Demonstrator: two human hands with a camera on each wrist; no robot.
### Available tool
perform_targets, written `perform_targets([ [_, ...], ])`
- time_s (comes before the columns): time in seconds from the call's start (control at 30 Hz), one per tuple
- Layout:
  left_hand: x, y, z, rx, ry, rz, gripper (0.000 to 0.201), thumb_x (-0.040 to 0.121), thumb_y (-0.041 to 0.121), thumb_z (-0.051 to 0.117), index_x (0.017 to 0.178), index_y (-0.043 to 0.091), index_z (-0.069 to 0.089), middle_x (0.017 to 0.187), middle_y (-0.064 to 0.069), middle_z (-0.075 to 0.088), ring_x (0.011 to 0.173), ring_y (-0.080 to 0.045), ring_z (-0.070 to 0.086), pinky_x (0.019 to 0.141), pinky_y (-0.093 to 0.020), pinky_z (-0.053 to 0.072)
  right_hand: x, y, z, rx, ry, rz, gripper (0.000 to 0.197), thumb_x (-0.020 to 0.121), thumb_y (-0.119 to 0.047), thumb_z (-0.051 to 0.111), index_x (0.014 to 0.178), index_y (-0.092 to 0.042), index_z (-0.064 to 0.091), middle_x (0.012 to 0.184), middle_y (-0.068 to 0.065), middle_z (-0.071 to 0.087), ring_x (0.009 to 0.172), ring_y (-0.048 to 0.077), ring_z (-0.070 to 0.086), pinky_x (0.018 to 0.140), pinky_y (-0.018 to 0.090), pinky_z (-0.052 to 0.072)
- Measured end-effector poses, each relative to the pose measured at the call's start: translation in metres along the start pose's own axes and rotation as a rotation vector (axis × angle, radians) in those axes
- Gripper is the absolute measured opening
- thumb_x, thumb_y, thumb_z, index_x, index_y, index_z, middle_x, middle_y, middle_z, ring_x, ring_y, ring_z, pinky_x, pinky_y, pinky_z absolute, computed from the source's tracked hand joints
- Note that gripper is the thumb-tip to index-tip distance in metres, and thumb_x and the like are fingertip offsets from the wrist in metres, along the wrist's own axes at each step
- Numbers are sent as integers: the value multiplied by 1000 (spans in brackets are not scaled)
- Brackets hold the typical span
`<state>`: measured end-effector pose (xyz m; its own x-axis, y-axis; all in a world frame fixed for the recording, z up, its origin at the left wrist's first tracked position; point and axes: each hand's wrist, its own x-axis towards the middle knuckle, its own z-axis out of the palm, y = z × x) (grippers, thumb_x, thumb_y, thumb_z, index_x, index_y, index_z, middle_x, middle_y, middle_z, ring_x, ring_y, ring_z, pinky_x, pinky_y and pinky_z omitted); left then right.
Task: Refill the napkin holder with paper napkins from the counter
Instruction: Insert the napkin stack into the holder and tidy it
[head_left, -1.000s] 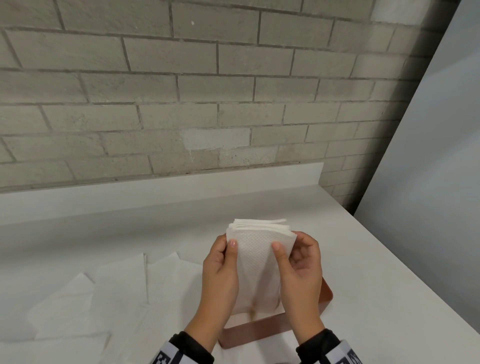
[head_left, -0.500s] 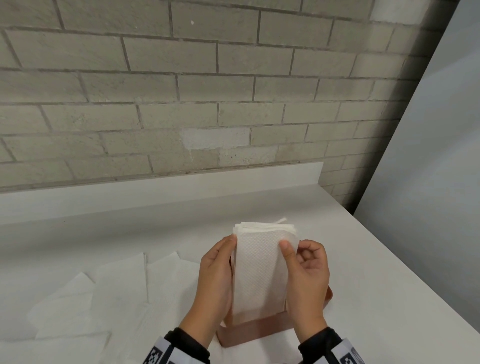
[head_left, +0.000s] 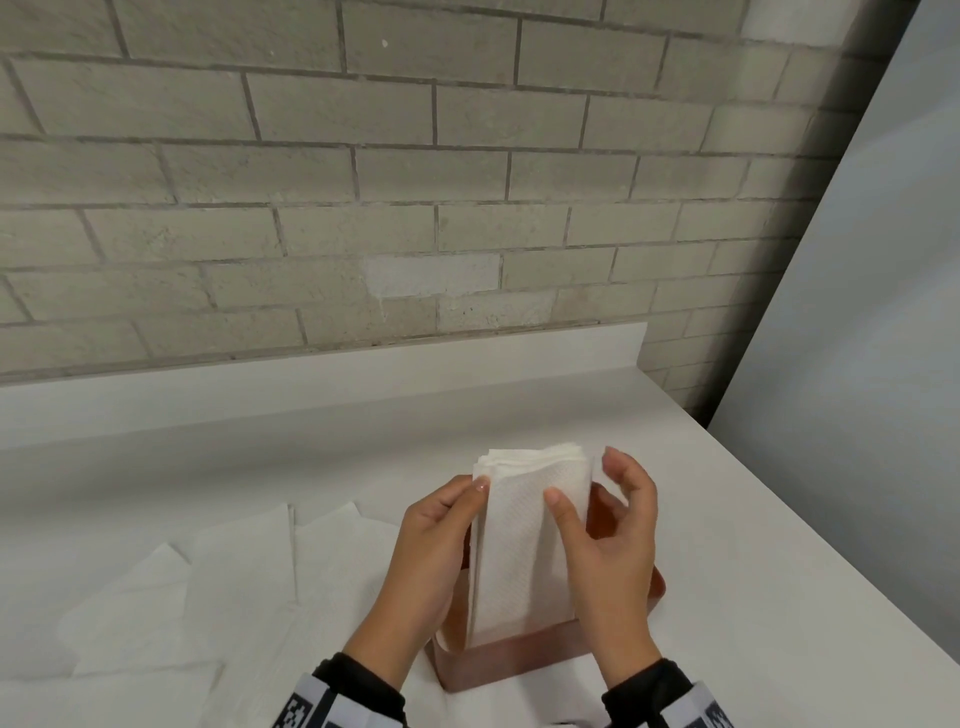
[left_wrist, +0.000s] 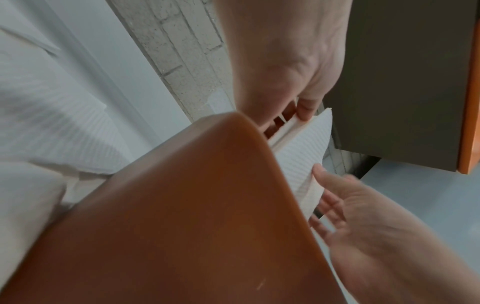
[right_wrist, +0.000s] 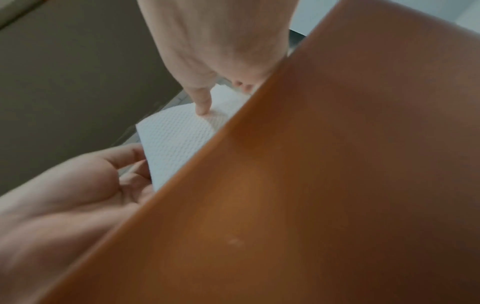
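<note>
Low in the middle of the head view, a stack of folded white napkins (head_left: 524, 545) stood upright in a brown napkin holder (head_left: 509, 660) on the white counter (head_left: 753, 545), its top edge well above the holder's walls. The left hand (head_left: 426, 561) lay against the stack's left side, thumb on the front face near the top corner and fingers behind the stack, so it pinched the napkins between them. The right hand (head_left: 608, 540) was at the stack's right side: its thumb pressed flat on the front sheet, while the other fingers stood loosely spread just right of the top edge, clear of the paper, holding nothing. In the left wrist view the holder's brown wall (left_wrist: 182, 216) filled the lower frame, the napkins showing above it at right of centre between both hands. Loose napkins (head_left: 208, 587) lay spread on the counter at the lower left. A grey brick wall (head_left: 363, 182) ran across the top.
</note>
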<state>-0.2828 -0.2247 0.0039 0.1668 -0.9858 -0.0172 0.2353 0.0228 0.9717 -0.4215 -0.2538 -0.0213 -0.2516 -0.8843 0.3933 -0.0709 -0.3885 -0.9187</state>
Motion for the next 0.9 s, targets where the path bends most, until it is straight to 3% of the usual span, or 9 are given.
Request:
perform_targets([
  [0.07, 1, 0, -1, -42, 0, -13, 27, 95, 17, 49, 93, 11, 76, 100, -17, 72, 93, -30, 68, 87, -43, 51, 3, -1, -4, -261, -96, -265, 51, 81, -27, 74, 117, -52, 48, 127, -23, 43, 122, -5, 40, 99, 8, 33],
  [0.13, 2, 0, -2, -77, -16, -13, 26, 94, 13, 49, 93, 5, 74, 99, -20, 70, 92, -32, 67, 84, -43, 50, 7, -2, -6, -436, -223, -482, 41, 84, -40, 66, 121, -47, 50, 129, -17, 43, 128, 2, 35, 108, 22, 29],
  [0.2, 3, 0, -3, -104, -38, -7, 25, 92, 10, 49, 93, 0, 73, 96, -21, 69, 90, -32, 66, 82, -42, 50, 12, -4, -6, -525, -277, -576, 36, 85, -45, 58, 120, -40, 52, 128, -13, 44, 129, 8, 35, 110, 39, 29],
  [0.3, 4, 0, -3, -153, -62, 1, 24, 87, 10, 53, 93, -4, 71, 91, -19, 68, 88, -29, 65, 79, -37, 51, 17, -7, -8, -564, -293, -651, 30, 85, -44, 58, 114, -37, 55, 124, -11, 46, 127, 15, 38, 108, 48, 28],
  [0.43, 6, 0, -4, -194, -75, -18, 39, 77, 21, 58, 98, -11, 66, 92, -21, 67, 86, -29, 65, 81, -39, 50, 18, -6, -7, -563, -285, -732, 24, 83, -38, 63, 106, -35, 58, 120, -7, 49, 122, 17, 43, 104, 46, 33],
  [0.5, 7, 0, -5, -218, -64, -50, 34, 76, 19, 58, 93, -7, 69, 89, -20, 67, 85, -28, 65, 81, -40, 49, 17, -5, -6, -551, -277, -750, 21, 83, -35, 64, 103, -34, 59, 119, -8, 50, 120, 17, 44, 103, 42, 34],
  [0.73, 9, -2, -5, -178, 25, -120, 29, 92, 12, 49, 100, -11, 65, 100, -30, 62, 93, -37, 60, 90, -52, 45, 14, 2, -8, -536, -224, -763, 15, 79, -27, 64, 90, -33, 57, 113, -8, 50, 115, 17, 45, 96, 33, 37],
  [0.9, 7, -2, -2, -125, -11, -90, 25, 91, 15, 55, 102, -1, 71, 106, -24, 69, 100, -35, 66, 93, -45, 50, 14, 5, -9, -551, -187, -753, 21, 77, -20, 68, 92, -32, 58, 110, -9, 54, 111, 17, 48, 95, 31, 37],
])
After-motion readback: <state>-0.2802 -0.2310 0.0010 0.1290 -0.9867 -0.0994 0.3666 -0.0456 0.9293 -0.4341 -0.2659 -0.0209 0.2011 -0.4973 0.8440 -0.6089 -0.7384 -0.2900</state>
